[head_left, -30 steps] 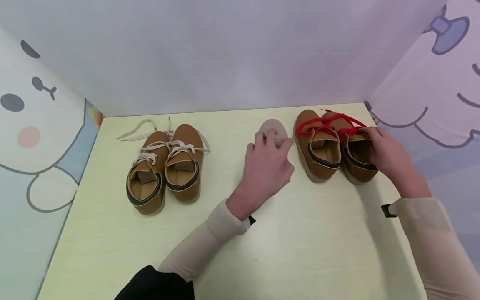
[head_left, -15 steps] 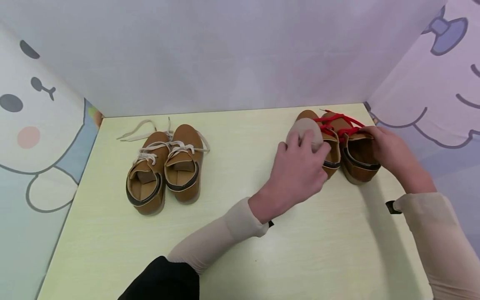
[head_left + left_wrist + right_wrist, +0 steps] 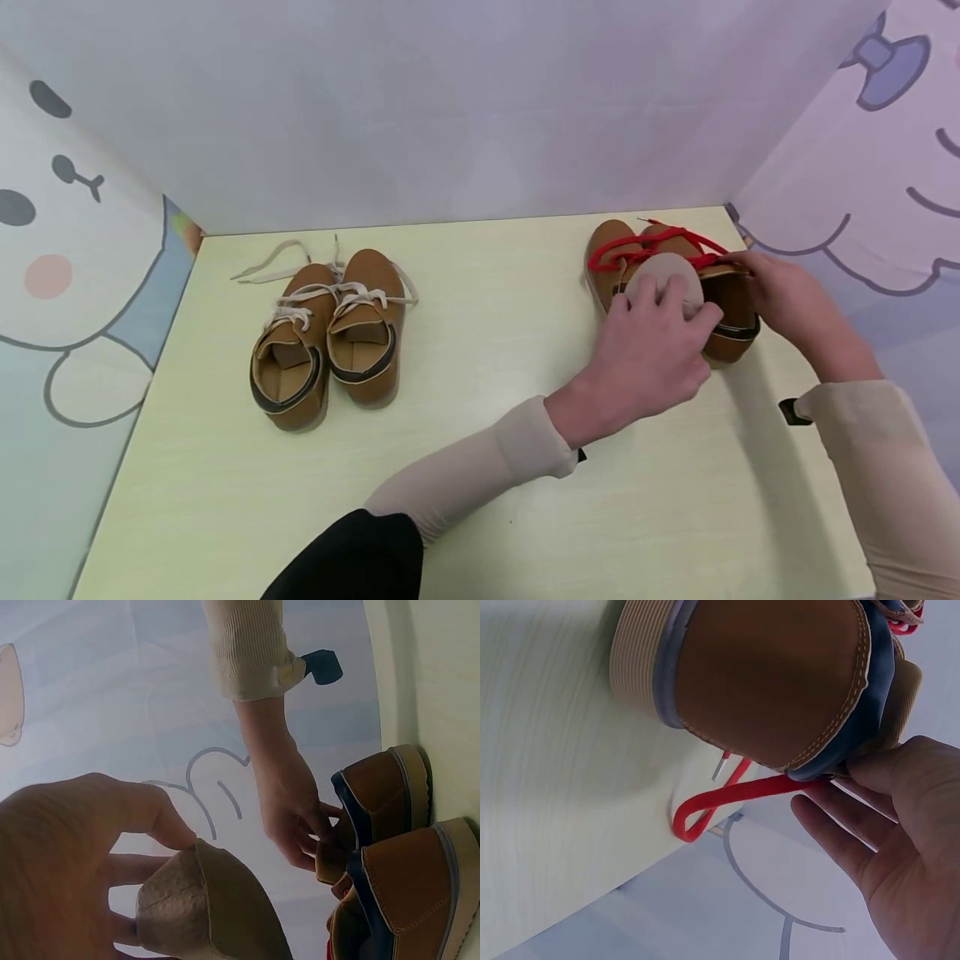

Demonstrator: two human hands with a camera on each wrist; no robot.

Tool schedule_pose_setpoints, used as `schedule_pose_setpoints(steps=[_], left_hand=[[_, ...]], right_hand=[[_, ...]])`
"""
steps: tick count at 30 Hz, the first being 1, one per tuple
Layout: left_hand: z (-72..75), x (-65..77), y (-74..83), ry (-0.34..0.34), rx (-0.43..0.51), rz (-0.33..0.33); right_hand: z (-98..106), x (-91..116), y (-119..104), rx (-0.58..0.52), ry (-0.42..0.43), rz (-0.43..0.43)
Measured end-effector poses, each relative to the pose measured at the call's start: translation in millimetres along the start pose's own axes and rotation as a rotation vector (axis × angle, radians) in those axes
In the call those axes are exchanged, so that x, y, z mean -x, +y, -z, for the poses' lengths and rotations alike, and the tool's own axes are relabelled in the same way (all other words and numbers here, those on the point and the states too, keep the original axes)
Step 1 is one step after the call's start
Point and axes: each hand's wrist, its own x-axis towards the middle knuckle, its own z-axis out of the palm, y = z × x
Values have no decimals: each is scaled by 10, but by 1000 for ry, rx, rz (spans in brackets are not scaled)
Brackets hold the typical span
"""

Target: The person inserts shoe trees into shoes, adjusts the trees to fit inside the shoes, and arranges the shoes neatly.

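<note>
My left hand [image 3: 648, 367] pinches a beige, rounded, hollow shoe insert [image 3: 667, 271] from above, over the red-laced pair. In the left wrist view the thumb grips the edge of the insert [image 3: 176, 904], fingers behind it. The right-hand brown shoe [image 3: 727, 346] stands upright, its collar held at the right side by my right hand [image 3: 798, 308]. The right wrist view has thumb and fingers at the dark collar of this shoe [image 3: 772, 682], beside a red lace [image 3: 735, 793]. The left red-laced shoe [image 3: 606, 237] is partly hidden behind my left hand and the insert.
To the left stands a second brown pair with white laces, a left shoe [image 3: 292, 367] and a right shoe [image 3: 371, 346]. The pale table [image 3: 480, 317] is bounded by a plain back wall [image 3: 450, 108] and printed side walls.
My left hand has carried the insert rightward from the table's middle to above the red-laced shoes. The right hand stays at the right shoe's collar, shifting only slightly.
</note>
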Motion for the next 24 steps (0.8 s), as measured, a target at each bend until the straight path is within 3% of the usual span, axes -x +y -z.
schedule_pose_setpoints(steps=[5,12,18,24], left_hand=[[-27,-75,101,-85,43,-33],[-89,-252,229,-222,85,-51],[-175,-441,336,-306,71,-65],[-207,-605,422,-392,68,-68]], right_hand=[[7,13,35,4,5,0],[55,8,54,-22,-78,-49],[89,12,61,-25,-109,-74],[81,18,71,-95,-115,-96]])
